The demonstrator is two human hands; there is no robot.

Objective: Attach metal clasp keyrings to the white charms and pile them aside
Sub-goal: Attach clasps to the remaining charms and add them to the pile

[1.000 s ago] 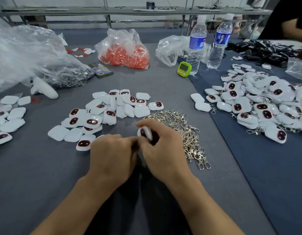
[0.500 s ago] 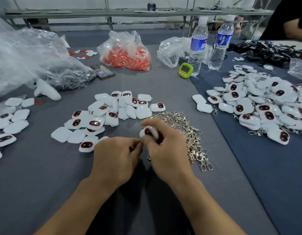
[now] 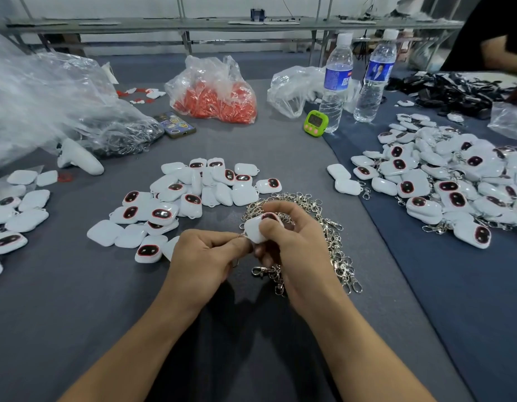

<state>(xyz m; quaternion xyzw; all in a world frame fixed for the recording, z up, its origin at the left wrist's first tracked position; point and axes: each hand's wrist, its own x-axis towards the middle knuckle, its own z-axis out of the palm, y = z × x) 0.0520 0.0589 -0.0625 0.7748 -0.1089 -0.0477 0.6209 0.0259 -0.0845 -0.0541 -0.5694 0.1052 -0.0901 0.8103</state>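
The grey table (image 3: 280,158) is laid out as a work line. At the right, on the blue cloth (image 3: 425,285), the finished pile (image 3: 443,181) of charms with clasps is set well apart from the stock, presumably so that done and undone are not mixed. The bare white charms (image 3: 193,192) are spread at the centre, just left of the heap of metal clasp keyrings (image 3: 332,236), both within easy reach. Nearer, the hands are held together over that heap. A single charm (image 3: 255,229) is pinched by the right hand (image 3: 295,250), one corner turned left, while a thin ring (image 3: 242,235) is pinched by the left hand (image 3: 205,256) against that corner, apparently for threading.
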